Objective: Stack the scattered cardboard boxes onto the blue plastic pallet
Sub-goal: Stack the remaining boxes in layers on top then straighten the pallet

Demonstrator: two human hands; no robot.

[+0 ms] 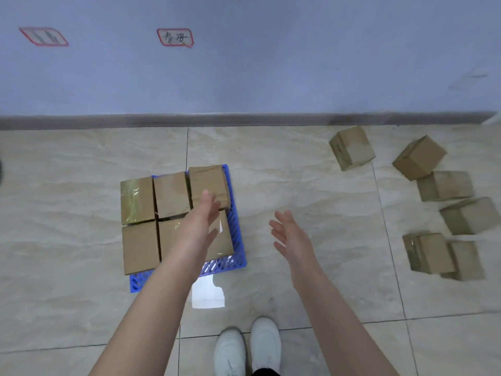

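Boxes fill most of the head view's lower half, in two groups on a tiled floor. The blue plastic pallet lies left of centre, with cardboard boxes packed on it edge to edge: three in the far row and at least two in the near row, where the left forearm hides part of the layer. The left hand hangs over the near right box with fingers straight and spread, gripping nothing; whether it touches the cardboard cannot be told. The right hand is likewise spread and empty, palm turned inward, over bare tile between the pallet and the loose boxes. Six scattered boxes sit well apart from the pallet at the right, some tilted and some leaning against each other, the nearest pair low at the right edge. White shoes stand just short of the pallet's near corner. With both hands free, this looks like the gap between a placement and the next pickup. The first layer seems nearly full, so the next move probably calls for turning right, taking a loose box between both palms and starting a second tier squarely on the first.
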